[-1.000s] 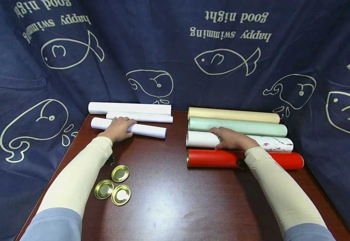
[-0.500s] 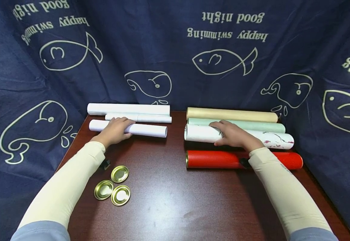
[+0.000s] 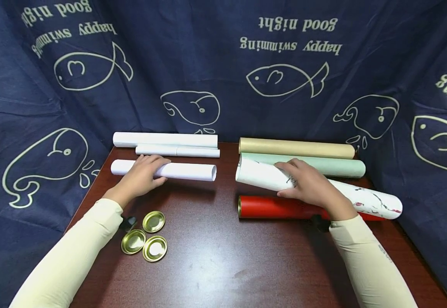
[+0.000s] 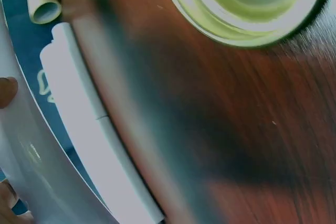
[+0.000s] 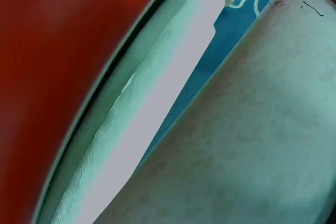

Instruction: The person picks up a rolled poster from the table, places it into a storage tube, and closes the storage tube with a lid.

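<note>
My left hand [image 3: 140, 175] grips a rolled sheet of white paper [image 3: 188, 171] from above, with a shadow on the table below it. In the left wrist view the paper roll [image 4: 37, 161] fills the left edge, with fingertips on it. My right hand [image 3: 309, 182] holds a white cardboard tube with a blossom print [image 3: 377, 202], raised and slanting down to the right. Its left end is open and faces the paper roll across a gap. In the right wrist view this tube [image 5: 236, 135] takes up the right side.
Below the printed tube lies a red tube [image 3: 273, 207]. Behind it are a green tube [image 3: 338, 166] and a tan tube [image 3: 296, 148]. Two more white paper rolls [image 3: 161, 139] lie at the back left. Three gold lids [image 3: 154, 221] sit near my left forearm on the brown table [image 3: 223, 256].
Both hands have drawn toward me. The printed tube has risen from between the green and red tubes and its right end has swung nearer. The paper roll has lifted and come slightly nearer.
</note>
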{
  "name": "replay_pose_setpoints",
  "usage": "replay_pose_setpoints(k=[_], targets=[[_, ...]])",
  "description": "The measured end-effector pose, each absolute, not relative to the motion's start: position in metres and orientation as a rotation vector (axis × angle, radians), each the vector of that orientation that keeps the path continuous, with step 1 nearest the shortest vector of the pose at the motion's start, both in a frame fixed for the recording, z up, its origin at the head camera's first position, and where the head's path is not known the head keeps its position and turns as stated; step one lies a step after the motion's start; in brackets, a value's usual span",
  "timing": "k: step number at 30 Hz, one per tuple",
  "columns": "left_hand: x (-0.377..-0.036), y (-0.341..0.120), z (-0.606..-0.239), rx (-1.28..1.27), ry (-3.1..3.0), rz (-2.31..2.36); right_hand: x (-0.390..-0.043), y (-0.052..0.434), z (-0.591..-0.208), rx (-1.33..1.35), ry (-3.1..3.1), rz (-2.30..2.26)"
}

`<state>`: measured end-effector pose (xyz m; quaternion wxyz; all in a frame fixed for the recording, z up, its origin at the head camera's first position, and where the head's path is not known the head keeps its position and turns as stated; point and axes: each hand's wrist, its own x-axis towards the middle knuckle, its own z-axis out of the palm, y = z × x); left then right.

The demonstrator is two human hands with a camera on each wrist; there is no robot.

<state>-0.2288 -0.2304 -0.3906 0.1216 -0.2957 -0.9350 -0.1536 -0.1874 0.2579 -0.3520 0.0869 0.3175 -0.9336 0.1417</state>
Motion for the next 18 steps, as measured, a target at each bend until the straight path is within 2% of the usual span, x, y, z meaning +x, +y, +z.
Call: replay_pose_setpoints(k=[7,18], targets=[[-0.21,-0.225,-0.38,-0.819,-2.707,-0.505,-0.169,0.251,-0.363,0.94,-2.742,0.447],[-0.19,-0.216,-0.372,-0.817,-2.606,-0.601,-0.161,0.248,-0.375,0.969,-2.627,0.586]])
